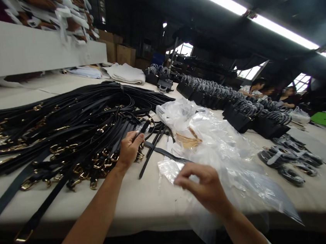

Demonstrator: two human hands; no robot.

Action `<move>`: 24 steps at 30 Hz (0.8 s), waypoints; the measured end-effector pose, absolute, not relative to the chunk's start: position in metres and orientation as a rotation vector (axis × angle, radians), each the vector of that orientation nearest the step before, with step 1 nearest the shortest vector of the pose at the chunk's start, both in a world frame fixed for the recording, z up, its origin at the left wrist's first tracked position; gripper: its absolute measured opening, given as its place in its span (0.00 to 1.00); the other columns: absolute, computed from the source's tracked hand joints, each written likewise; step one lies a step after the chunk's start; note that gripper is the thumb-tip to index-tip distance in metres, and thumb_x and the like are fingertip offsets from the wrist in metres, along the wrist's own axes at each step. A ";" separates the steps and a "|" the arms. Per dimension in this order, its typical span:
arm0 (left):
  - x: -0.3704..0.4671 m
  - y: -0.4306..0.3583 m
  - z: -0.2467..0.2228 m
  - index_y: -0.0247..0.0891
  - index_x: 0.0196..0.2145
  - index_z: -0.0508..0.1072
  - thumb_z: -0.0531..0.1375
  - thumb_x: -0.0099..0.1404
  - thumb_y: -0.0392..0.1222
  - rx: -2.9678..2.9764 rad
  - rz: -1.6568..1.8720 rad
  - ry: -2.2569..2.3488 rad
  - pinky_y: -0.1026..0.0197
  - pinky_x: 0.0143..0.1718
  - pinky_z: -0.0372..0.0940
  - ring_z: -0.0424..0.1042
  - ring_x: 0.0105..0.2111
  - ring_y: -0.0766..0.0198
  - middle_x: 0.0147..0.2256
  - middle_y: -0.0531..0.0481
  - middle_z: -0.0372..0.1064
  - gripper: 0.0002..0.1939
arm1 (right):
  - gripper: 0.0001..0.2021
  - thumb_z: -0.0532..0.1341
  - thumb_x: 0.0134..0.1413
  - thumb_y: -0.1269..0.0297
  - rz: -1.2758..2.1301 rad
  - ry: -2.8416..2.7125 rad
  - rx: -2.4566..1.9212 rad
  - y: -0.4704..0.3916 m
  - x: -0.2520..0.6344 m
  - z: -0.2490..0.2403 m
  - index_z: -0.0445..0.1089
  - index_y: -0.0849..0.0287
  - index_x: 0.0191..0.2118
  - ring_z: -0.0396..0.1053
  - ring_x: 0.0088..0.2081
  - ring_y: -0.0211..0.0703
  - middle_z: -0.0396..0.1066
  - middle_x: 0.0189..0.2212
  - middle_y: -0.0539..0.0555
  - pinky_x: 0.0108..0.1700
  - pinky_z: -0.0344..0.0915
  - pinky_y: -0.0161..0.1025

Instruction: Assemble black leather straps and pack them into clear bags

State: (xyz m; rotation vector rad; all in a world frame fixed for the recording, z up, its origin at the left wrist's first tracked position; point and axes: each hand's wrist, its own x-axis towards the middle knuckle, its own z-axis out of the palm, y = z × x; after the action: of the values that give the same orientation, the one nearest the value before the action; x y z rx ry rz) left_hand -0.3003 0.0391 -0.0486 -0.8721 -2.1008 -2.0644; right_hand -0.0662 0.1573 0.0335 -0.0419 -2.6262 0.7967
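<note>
A large heap of black straps (92,110) with gold buckles covers the left half of the table. My left hand (130,147) is closed around a dark strap end (145,127) with some clear plastic on it, at the heap's right side. To the right lies a pile of clear plastic bags (210,132) with a tan piece (188,139) among them. My right hand (200,182) hangs over the near edge of the bags, its thumb and forefinger brought together; it is blurred, and anything small between the fingertips cannot be made out.
Rows of black bags (206,94) with wrapped handles run along the table's far right side. Wrapped coiled pieces (291,159) lie nearer. Folded white cloth (125,74) and a white panel (35,44) are at the back left. People sit at the far right.
</note>
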 end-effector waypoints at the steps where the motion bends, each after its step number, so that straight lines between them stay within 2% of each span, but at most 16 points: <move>1: -0.300 0.039 -0.049 0.37 0.25 0.71 0.57 0.63 0.51 -0.874 -2.063 -2.097 0.60 0.40 0.61 0.67 0.34 0.62 0.30 0.52 0.65 0.16 | 0.17 0.60 0.59 0.51 0.631 -2.645 -0.355 0.172 -0.089 0.020 0.71 0.60 0.27 0.69 0.27 0.39 0.71 0.24 0.52 0.32 0.67 0.36; 2: -0.301 0.039 -0.049 0.37 0.25 0.72 0.57 0.63 0.51 -0.874 -2.064 -2.095 0.60 0.40 0.61 0.67 0.34 0.62 0.31 0.52 0.65 0.16 | 0.18 0.59 0.59 0.50 0.429 -2.678 -0.651 0.188 -0.109 0.007 0.71 0.60 0.27 0.69 0.30 0.40 0.72 0.26 0.53 0.36 0.66 0.37; 4: -0.302 0.038 -0.049 0.37 0.26 0.72 0.57 0.63 0.51 -0.865 -2.074 -2.089 0.60 0.40 0.61 0.67 0.34 0.62 0.32 0.52 0.65 0.16 | 0.12 0.62 0.58 0.58 0.334 -2.695 -0.799 0.222 -0.141 -0.018 0.73 0.62 0.32 0.71 0.38 0.45 0.74 0.35 0.57 0.43 0.64 0.40; 5: -0.302 0.038 -0.049 0.37 0.26 0.72 0.57 0.64 0.51 -0.859 -2.081 -2.085 0.60 0.41 0.61 0.67 0.35 0.62 0.32 0.51 0.65 0.16 | 0.08 0.64 0.56 0.62 0.307 -2.716 -0.841 0.236 -0.151 -0.029 0.74 0.62 0.34 0.70 0.41 0.46 0.73 0.40 0.58 0.43 0.63 0.39; 7: -0.304 0.037 -0.050 0.37 0.26 0.72 0.57 0.64 0.51 -0.854 -2.091 -2.079 0.60 0.41 0.61 0.67 0.35 0.62 0.31 0.51 0.66 0.16 | 0.05 0.65 0.52 0.66 0.297 -2.770 -0.874 0.256 -0.163 -0.046 0.74 0.62 0.32 0.70 0.43 0.47 0.72 0.42 0.58 0.42 0.62 0.38; 11: -0.304 0.037 -0.050 0.37 0.27 0.73 0.57 0.64 0.51 -0.874 -2.089 -2.073 0.60 0.42 0.61 0.68 0.36 0.61 0.32 0.51 0.66 0.16 | 0.09 0.61 0.54 0.66 0.308 -2.799 -0.893 0.265 -0.167 -0.068 0.73 0.62 0.26 0.70 0.42 0.46 0.72 0.38 0.58 0.40 0.60 0.37; 15: -0.303 0.038 -0.049 0.37 0.26 0.73 0.56 0.64 0.51 -0.899 -2.066 -2.073 0.59 0.43 0.60 0.68 0.37 0.60 0.32 0.51 0.67 0.16 | 0.12 0.58 0.56 0.68 0.402 -2.706 -0.866 0.261 -0.163 -0.079 0.71 0.62 0.24 0.69 0.42 0.44 0.72 0.39 0.58 0.44 0.58 0.37; 19: -0.303 0.038 -0.049 0.37 0.27 0.73 0.56 0.64 0.52 -0.883 -2.088 -2.076 0.59 0.44 0.60 0.68 0.37 0.60 0.33 0.51 0.67 0.16 | 0.09 0.59 0.54 0.68 0.602 -2.499 -0.876 0.265 -0.158 -0.078 0.72 0.61 0.26 0.68 0.40 0.43 0.73 0.35 0.56 0.45 0.59 0.37; 22: -0.304 0.038 -0.050 0.37 0.26 0.72 0.56 0.64 0.52 -0.874 -2.095 -2.075 0.59 0.43 0.60 0.68 0.37 0.60 0.32 0.51 0.67 0.17 | 0.09 0.59 0.53 0.66 0.819 -2.268 -0.878 0.270 -0.158 -0.072 0.72 0.61 0.25 0.68 0.36 0.43 0.72 0.30 0.55 0.41 0.60 0.37; 24: -0.305 0.037 -0.050 0.38 0.26 0.72 0.56 0.64 0.53 -0.879 -2.092 -2.071 0.59 0.43 0.60 0.68 0.37 0.60 0.32 0.51 0.67 0.17 | 0.10 0.60 0.52 0.62 1.016 -2.090 -0.843 0.273 -0.161 -0.067 0.71 0.61 0.25 0.66 0.30 0.41 0.71 0.25 0.54 0.35 0.62 0.37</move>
State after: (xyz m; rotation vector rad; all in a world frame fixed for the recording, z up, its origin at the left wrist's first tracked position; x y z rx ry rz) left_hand -0.3047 0.0374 -0.0500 -0.8785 -2.0710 -2.0917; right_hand -0.1608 0.2726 -0.0672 -0.8426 -2.0896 1.0161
